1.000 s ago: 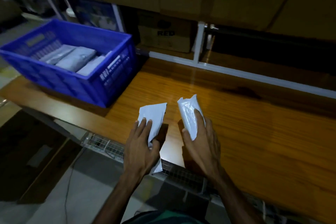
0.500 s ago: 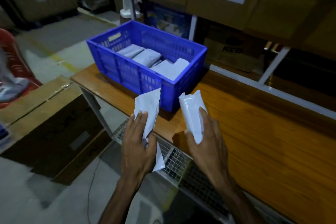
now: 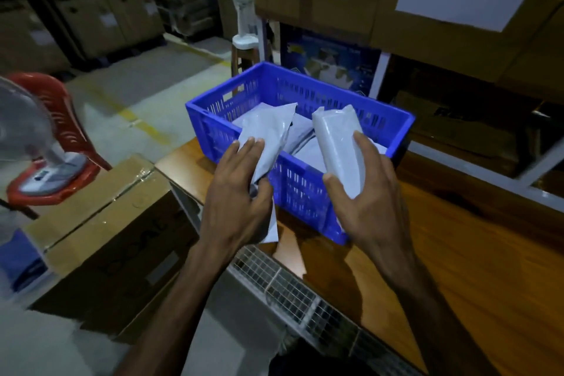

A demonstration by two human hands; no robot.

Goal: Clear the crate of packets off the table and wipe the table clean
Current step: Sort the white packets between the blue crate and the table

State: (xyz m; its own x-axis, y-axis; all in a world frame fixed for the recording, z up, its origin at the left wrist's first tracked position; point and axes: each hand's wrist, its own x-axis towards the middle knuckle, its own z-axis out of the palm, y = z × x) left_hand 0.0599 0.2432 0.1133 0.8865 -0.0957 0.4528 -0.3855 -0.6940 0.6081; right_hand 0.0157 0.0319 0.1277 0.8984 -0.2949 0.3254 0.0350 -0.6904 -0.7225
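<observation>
Hands are both loaded as I'm watching from beside the bench: the left hand (image 3: 235,198) is closing its fingers (image 3: 248,149) around a flat white packet (image 3: 268,137), and the right hand (image 3: 366,195) is wrapping its fingers (image 3: 364,149) and thumb around a plumper, rolled packet (image 3: 338,146). Both packets are standing with their long axes running up and away from the person, their far ends tipping over the near wall of the blue crate (image 3: 305,192), while the lower corner of the left one is hanging below the palm. The crate is sitting on the left end of the wooden tabletop (image 3: 457,253), directly ahead of both hands and just beyond the knuckles, and more white packets are lying inside it. Its long axis is running from near left to far right, so the left hand is hovering at the near left stretch of the wall and the right hand at the middle; neither looks clearly nearer. I'm judging that the coming move is a short forward reach and a release over the rim, since the packets are already leaning into the opening. The crate itself is not yet being lifted, and I can see no cloth. A cardboard box (image 3: 100,223) is standing on the floor just left of the tabletop.
</observation>
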